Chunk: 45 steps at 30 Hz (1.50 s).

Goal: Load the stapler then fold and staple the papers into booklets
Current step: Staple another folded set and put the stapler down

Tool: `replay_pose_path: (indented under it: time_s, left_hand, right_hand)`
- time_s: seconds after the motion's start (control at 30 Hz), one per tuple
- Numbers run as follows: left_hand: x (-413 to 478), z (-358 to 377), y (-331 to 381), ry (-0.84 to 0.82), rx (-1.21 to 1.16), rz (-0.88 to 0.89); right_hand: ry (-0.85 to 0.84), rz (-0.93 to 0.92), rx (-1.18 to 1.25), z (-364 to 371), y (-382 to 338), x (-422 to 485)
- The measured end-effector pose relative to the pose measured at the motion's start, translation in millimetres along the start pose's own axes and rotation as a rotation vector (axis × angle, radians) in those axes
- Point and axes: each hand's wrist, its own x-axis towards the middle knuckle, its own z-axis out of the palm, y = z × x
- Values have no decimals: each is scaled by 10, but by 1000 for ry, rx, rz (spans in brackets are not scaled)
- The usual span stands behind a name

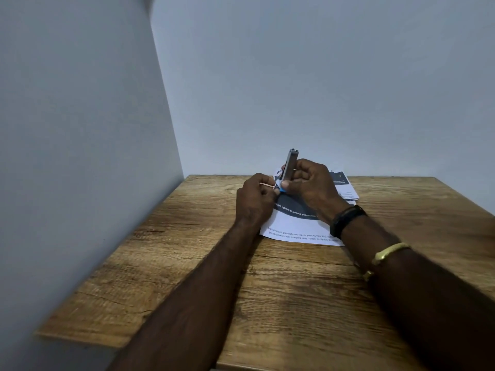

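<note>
Loading step: right hand grips open stapler, left hand pinches blue bit beside it; papers underneath unfolded, unstapled

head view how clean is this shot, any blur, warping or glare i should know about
Head view: soft, even light, no hard shadows; a pale sheen on the table at left; the middle is sharp enough to read large print on the paper near the stapler; the near table edge and forearms smear; wide-angle warp tilts the wall corner.
</note>
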Motion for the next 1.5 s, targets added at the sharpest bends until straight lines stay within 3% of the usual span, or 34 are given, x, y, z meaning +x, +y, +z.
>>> replay_pose_path:
  time_s: [0.53, 0.67, 0.83, 1.13, 1.27, 1.5]
  left_hand:
    - [-51, -1, 14, -60, -4, -17]
    - [-44, 6, 6, -54, -7, -54]
    - [-2, -21, -23, -4, 22, -99]
    - [33, -43, -57, 63, 2, -129]
    - [3, -55, -52, 67, 3, -102]
    - [11, -24, -60, 25, -28, -96]
  right_hand:
    - [46, 96, -16, 20, -37, -40]
    - [154, 123, 19, 29, -71, -59]
    - [292, 163, -248, -69, -269, -81]
    - [-305, 440, -866, -23, -596, -488]
    - [-390, 487, -1025, 36, -666, -596]
    - [-372, 465, -1114, 66, -692, -653]
